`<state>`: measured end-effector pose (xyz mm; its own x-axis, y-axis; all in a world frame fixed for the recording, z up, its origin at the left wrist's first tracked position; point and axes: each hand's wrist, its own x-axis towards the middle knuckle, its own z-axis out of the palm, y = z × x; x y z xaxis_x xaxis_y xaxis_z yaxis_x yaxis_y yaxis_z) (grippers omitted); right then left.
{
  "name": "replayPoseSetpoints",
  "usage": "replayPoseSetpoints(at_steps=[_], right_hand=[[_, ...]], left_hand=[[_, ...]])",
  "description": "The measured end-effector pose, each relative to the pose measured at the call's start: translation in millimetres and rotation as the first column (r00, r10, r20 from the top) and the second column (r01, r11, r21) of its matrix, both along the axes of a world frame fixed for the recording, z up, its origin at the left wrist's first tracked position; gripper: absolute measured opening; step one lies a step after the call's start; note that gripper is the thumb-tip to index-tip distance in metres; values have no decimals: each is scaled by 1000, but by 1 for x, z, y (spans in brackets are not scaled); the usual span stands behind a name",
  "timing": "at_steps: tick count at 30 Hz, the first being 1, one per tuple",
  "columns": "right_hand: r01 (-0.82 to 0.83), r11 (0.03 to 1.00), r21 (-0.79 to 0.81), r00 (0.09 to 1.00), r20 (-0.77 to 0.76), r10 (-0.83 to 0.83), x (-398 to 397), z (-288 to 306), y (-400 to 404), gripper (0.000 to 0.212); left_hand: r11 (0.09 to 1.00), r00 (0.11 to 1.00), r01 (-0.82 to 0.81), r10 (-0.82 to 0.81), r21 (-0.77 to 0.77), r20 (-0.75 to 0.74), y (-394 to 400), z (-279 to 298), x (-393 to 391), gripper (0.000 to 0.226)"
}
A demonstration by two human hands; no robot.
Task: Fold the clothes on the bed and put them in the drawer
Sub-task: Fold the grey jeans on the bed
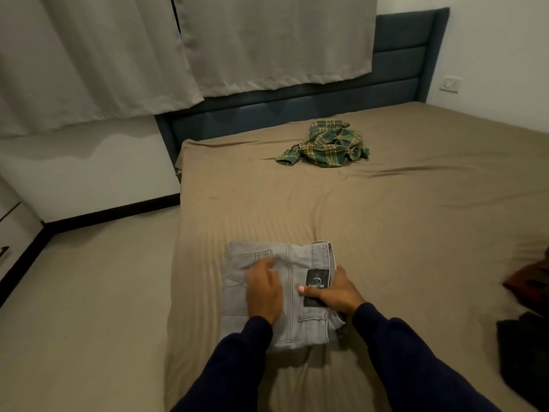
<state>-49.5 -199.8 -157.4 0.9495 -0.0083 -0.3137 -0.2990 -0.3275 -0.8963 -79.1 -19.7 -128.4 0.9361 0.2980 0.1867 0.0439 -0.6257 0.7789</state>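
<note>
Left hand (263, 288) flat on folded jeans (300, 328); right hand (334, 292) grips their edge.

Folded jeans (285, 295) lie on the bed's (386, 209) near end, crumpled shirt (325, 144) beyond toward the headboard (395, 63).

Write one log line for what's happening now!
grey jeans: folded, on bed | left hand: pressing | right hand: holding edge | plaid shirt: unfolded

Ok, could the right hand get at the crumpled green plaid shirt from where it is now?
Probably not without leaning in: the right hand rests on the folded grey jeans, and the crumpled green plaid shirt lies well up the tan bed. Nothing blocks the path.
</note>
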Motion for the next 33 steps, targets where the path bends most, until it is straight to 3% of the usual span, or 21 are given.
replayPoseSetpoints(at_steps=[2,4,6,7,9,11,15,20,24,26,28,33], right_hand=[[30,999,35,998,-58,-28,3,-2,-2,88],[21,995,95,997,-71,-14,4,-5,-5,62],[8,988,152,999,-46,-1,4,-4,-6,58],[-2,987,158,1000,-18,5,3,-2,-7,57],[-13,986,167,1000,17,10,0,4,-8,48],[-12,980,198,1000,25,7,-4,13,-12,43],[-22,986,164,995,102,5,3,43,-55,36],[-3,994,-107,977,214,26,26,90,-161,46],[82,952,-294,970,242,-9,33,128,-255,44],[144,942,-303,965,253,-66,25,143,-292,32],[250,929,-271,944,280,-173,5,148,-329,35],[559,812,-167,806,337,-486,-88,129,-391,32]], left_hand=[[937,944,-319,327,145,-37,31,11,5,30],[889,826,-359,444,284,-347,67,10,14,53],[946,756,-305,311,110,-575,88,11,21,65],[959,789,-276,186,-67,-586,90,13,24,59],[904,835,-243,10,-353,-550,89,19,25,41],[791,832,-232,-141,-567,-537,88,27,24,40],[657,809,-72,-401,-750,-429,66,35,28,39],[500,810,120,-549,-858,-207,-40,43,49,40],[399,780,134,-607,-907,-151,-146,45,64,43],[363,773,139,-621,-921,-128,-185,48,71,44],[355,730,186,-674,-916,-113,-222,54,78,46],[399,590,291,-791,-869,-166,-307,78,73,43]])
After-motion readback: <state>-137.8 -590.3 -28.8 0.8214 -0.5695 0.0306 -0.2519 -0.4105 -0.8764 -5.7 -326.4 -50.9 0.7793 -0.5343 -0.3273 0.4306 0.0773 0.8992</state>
